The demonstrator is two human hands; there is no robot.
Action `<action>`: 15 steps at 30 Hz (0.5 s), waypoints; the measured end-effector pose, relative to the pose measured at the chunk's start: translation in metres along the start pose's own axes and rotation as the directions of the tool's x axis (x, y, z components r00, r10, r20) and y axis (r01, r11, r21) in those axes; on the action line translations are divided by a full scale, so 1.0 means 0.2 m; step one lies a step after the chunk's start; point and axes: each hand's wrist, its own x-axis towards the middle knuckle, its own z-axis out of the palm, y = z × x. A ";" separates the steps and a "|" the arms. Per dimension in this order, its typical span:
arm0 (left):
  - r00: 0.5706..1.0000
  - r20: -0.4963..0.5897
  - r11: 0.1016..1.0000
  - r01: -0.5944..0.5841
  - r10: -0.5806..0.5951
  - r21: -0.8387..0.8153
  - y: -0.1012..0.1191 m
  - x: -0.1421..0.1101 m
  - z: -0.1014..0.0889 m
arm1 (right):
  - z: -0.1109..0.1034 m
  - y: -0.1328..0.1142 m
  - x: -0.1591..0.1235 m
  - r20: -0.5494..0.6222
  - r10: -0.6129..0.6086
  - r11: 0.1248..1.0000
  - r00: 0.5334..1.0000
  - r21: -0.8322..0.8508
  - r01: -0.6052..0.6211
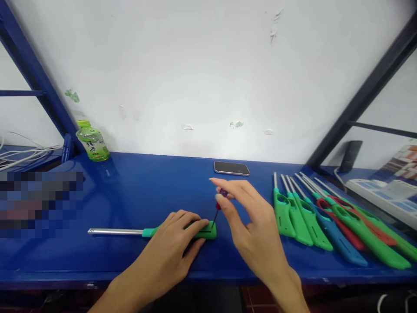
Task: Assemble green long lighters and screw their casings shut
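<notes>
A green long-nosed gas lighter (208,234) with a silver metal tube lies flat on the blue bench (130,195), tube pointing left. My left hand (176,243) presses down on its green handle, fingers closed over it. My right hand (247,221) pinches a small red-handled screwdriver (219,204) upright between thumb and fingertips. The screwdriver's tip rests on the right end of the lighter's handle.
A row of several green, blue and red lighters (325,221) lies at the right. A dark phone (232,168) lies by the white wall. A green tea bottle (93,141) stands at the back left. Blue frame posts flank the bench; white cables are at far left.
</notes>
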 end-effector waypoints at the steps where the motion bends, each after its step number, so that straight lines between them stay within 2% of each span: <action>1: 1.000 -0.002 1.000 0.001 -0.001 -0.002 0.00 0.00 0.00 | 0.00 0.00 0.00 0.021 -0.004 1.000 1.000 0.030 0.003; 4: 1.000 -0.006 1.000 0.004 -0.004 -0.002 0.00 0.00 0.00 | 0.01 -0.01 0.00 0.009 -0.008 0.998 1.000 0.070 0.008; 7: 1.000 0.004 1.000 0.006 -0.006 0.003 0.00 0.00 0.00 | 0.01 -0.01 0.00 -0.055 0.009 1.000 0.998 -0.024 -0.011; 9: 1.000 0.019 1.000 0.010 -0.010 0.002 0.00 0.00 -0.01 | 0.00 -0.01 0.00 -0.036 0.011 0.999 0.999 -0.045 -0.012; 12: 0.999 0.037 1.000 0.021 -0.021 -0.004 0.01 0.00 -0.01 | -0.01 -0.01 0.00 0.035 0.005 0.999 0.999 0.034 -0.006; 15: 0.998 0.045 0.999 0.032 -0.031 -0.012 0.01 0.01 -0.01 | -0.02 -0.01 0.00 -0.007 0.018 1.000 1.000 0.009 -0.018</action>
